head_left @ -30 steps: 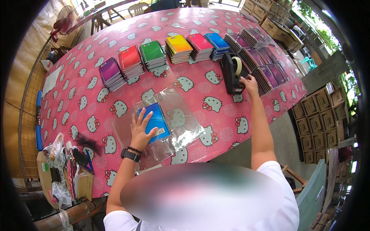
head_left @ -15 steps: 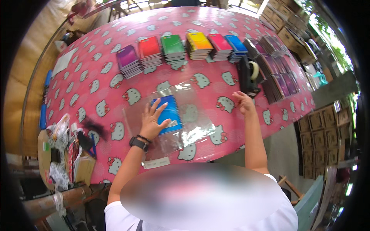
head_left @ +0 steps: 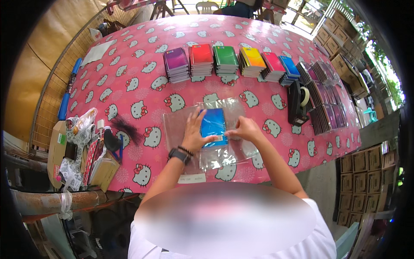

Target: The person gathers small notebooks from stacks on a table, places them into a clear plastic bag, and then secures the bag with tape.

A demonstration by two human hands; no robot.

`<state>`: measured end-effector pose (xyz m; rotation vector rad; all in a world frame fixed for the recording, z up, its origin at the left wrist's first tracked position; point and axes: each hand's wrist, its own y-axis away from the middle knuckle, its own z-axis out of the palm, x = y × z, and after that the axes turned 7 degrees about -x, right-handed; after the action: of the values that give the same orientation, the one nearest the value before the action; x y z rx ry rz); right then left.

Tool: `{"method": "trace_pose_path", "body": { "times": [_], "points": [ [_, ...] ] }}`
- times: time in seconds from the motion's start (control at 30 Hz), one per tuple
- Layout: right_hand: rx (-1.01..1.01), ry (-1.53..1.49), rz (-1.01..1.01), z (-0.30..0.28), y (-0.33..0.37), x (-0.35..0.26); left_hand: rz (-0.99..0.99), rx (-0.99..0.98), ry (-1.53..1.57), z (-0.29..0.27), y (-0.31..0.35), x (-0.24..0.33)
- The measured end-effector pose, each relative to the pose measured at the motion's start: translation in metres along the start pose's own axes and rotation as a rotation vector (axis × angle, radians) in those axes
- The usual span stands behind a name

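Note:
A blue spiral notebook [head_left: 212, 121] lies on clear plastic wrap [head_left: 235, 157] spread over the table. My left hand [head_left: 195, 133] rests on the notebook's left side with fingers stretched out, thumb across its lower part. At the notebook's spiral edge is my right hand [head_left: 246, 129], its fingertips pinched together over the plastic. Whatever sits in that pinch is too small to make out. A black tape dispenser [head_left: 296, 105] with a pale roll stands farther right.
Notebook stacks form a row behind: purple [head_left: 176, 60], red [head_left: 201, 55], green [head_left: 225, 57], yellow [head_left: 252, 58], pink [head_left: 272, 63] and blue [head_left: 288, 67]. Wrapped purple packs [head_left: 325, 101] fill the right edge. A cardboard box [head_left: 58, 146] with odds and ends stands at left.
My right hand has moved left from near the tape dispenser to the notebook's spiral edge. My left hand stays on the notebook. The whole view has shifted.

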<state>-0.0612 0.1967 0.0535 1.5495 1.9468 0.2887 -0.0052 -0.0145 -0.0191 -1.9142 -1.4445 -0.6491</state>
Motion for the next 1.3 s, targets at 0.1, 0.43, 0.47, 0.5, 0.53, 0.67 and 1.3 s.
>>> {"method": "trace_pose_path", "body": {
  "times": [0.1,0.43,0.47,0.5,0.53,0.67,1.3],
  "points": [
    [-0.027,-0.814,-0.163,0.048,-0.002,0.054,-0.060,0.188,0.306,0.020,0.027,0.010],
    [0.291,-0.659,-0.602,0.037,0.034,0.013,-0.039,-0.203,0.782,-0.043,0.031,0.018],
    [0.337,-0.686,-0.632,0.041,0.023,0.013,-0.006,-0.176,0.683,-0.030,0.026,0.013],
    [0.265,-0.797,-0.644,0.039,0.016,0.008,0.020,-0.162,0.729,-0.018,0.018,0.014],
    [0.190,-0.908,-0.649,0.038,0.009,0.003,0.047,-0.153,0.777,-0.008,0.007,0.020],
    [0.293,-0.904,-0.744,0.037,0.019,0.002,0.130,-0.100,0.772,-0.010,0.005,0.040],
    [0.486,-0.252,-0.934,0.024,0.054,0.014,0.228,0.183,0.364,-0.016,0.045,0.053]
  ]
}}
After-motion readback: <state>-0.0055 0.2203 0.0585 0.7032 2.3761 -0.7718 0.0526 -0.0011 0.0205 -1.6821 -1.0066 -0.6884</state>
